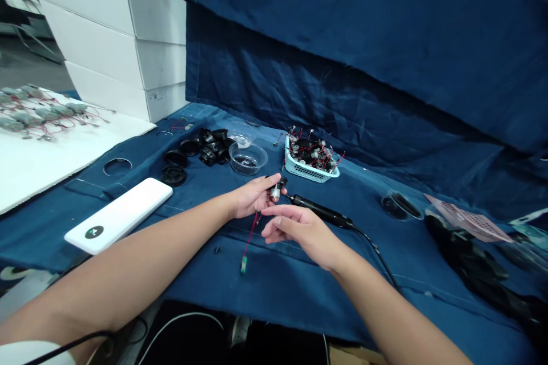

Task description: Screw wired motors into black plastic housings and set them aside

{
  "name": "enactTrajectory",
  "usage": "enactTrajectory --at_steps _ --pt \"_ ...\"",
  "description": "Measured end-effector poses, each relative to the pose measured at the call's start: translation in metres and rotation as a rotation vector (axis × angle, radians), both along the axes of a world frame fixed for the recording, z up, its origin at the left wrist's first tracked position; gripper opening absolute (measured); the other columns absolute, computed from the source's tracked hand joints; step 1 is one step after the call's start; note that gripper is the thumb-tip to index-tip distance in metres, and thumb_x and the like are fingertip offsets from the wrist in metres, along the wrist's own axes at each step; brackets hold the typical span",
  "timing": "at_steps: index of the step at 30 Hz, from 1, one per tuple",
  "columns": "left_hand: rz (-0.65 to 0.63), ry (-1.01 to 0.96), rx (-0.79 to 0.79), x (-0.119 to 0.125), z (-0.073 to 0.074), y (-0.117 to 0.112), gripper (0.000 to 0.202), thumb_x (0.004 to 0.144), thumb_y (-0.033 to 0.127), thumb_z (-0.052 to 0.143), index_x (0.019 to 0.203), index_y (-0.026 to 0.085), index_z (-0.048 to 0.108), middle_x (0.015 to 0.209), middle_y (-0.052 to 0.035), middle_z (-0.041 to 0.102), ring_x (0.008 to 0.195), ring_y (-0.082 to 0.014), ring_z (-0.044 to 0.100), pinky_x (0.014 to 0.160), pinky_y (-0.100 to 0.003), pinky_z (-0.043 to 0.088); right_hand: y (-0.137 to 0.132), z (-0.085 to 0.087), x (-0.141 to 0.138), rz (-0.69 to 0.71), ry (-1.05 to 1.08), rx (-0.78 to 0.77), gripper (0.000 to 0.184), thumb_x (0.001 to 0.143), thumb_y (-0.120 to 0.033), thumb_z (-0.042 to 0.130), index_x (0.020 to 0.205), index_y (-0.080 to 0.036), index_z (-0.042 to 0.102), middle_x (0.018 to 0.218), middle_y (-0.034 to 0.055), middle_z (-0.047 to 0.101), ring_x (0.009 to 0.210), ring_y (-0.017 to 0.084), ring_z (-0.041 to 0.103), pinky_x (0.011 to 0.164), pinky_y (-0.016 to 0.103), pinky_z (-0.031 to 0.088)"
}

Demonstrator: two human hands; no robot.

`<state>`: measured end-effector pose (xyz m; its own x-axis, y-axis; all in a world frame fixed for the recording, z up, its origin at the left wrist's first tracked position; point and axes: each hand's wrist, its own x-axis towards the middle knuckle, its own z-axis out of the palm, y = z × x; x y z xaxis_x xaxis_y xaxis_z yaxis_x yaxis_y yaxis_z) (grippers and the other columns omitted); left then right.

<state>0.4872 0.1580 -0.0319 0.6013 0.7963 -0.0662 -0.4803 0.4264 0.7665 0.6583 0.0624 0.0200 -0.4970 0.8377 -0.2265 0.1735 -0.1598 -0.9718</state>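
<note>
My left hand (253,196) is closed around a small silver and black motor (276,191). Red wires (250,234) hang from it down to a small green piece (244,264) near the cloth. Just to the right, my right hand (295,227) has its index finger stretched toward the motor and its other fingers loosely bent, with nothing visible in them. Behind the right hand lies a black corded electric screwdriver (321,211), its tip pointing at the motor.
A light blue basket (311,173) of wired parts stands at the back. Left of it are a clear bowl (248,159) and several black round housings (209,145). A white power bank (122,214) lies at left, near a white board (85,151) and stacked boxes (160,63).
</note>
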Motion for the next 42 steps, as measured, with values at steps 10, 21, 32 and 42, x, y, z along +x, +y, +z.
enactTrajectory --at_steps 10,21,32,42 --pt "-0.078 -0.056 -0.071 0.001 -0.006 0.004 0.053 0.085 0.064 0.079 0.095 0.014 0.068 0.085 -0.0051 0.068 0.07 -0.0108 0.062 0.068 -0.023 0.052 0.026 -0.015 0.021 -0.203 -0.442 1.1 0.028 0.096 -0.018 0.064 0.122 -0.023 0.071 0.119 0.011 0.071 0.108 0.026 0.068 0.099 0.047 0.057" --pt "-0.157 0.004 -0.087 -0.004 -0.009 0.004 0.063 0.088 0.078 0.065 0.101 0.016 0.071 0.085 -0.0032 0.068 0.082 -0.013 0.061 0.08 -0.025 0.05 0.061 -0.02 0.029 0.07 -0.666 1.715 0.048 0.098 -0.02 0.066 0.145 -0.028 0.062 0.136 0.014 0.067 0.127 0.031 0.061 0.108 0.053 0.055" --pt "-0.238 0.063 -0.136 -0.019 0.004 0.009 0.068 0.083 0.084 0.064 0.106 0.02 0.067 0.089 -0.0028 0.067 0.086 -0.0174 0.063 0.082 -0.032 0.05 0.075 0.012 0.024 0.282 -0.735 1.493 0.026 0.104 -0.028 0.058 0.123 -0.028 0.076 0.124 0.0095 0.077 0.119 0.029 0.067 0.103 0.05 0.053" --pt "-0.123 0.099 -0.259 -0.03 -0.003 0.025 0.074 0.082 0.084 0.064 0.113 0.017 0.061 0.122 -0.016 0.067 0.101 -0.0261 0.065 0.086 -0.042 0.056 0.15 0.096 0.049 -0.249 -0.772 0.934 0.025 0.091 -0.043 0.075 0.104 -0.022 0.078 0.092 0.0054 0.078 0.079 0.021 0.07 0.075 0.034 0.056"
